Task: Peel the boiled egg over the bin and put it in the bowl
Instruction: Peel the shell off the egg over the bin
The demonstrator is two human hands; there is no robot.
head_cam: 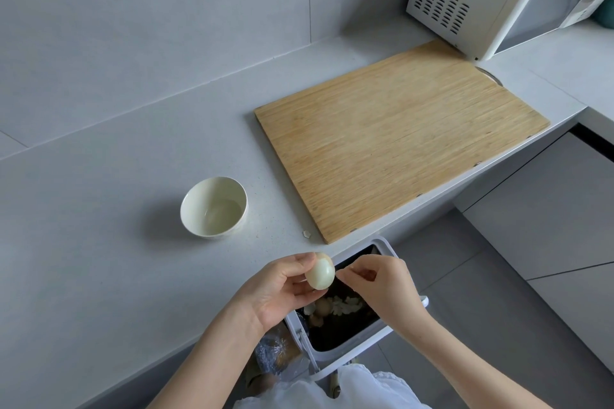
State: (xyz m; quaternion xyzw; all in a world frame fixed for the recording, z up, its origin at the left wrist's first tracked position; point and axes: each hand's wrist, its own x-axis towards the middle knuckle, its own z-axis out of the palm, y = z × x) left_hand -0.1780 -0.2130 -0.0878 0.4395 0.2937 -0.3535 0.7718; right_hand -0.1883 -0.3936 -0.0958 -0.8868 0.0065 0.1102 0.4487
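Two bare hands meet over the open bin (384, 244); the left hand (282, 290) grips the egg (320, 273) between curled fingers and thumb, holding it above the bin's near-left corner. Most of the egg shows smooth and white, with a tan patch of shell (323, 256) clinging to its far end. The right hand (382, 285) sits just beside the egg, its thumb and forefinger drawn together in a pinch at the egg's right side (whether a scrap of shell lies between them cannot be told), the other fingers loosely curled.

Below the hands, the bin is white with a dark liner; pale shell pieces (345, 304) lie heaped inside it. It stands on the floor against the edge of the grey counter (99, 242); a crinkled plastic bag (275, 352) lies on the floor to its left.

On the counter, a small shell chip (306, 234) lies near the front corner of a wooden cutting board (398, 143); the cream bowl (186, 209) stands upright to the left of the board, well apart from the egg. A white microwave (481, 3) stands at the far right, just behind the board.
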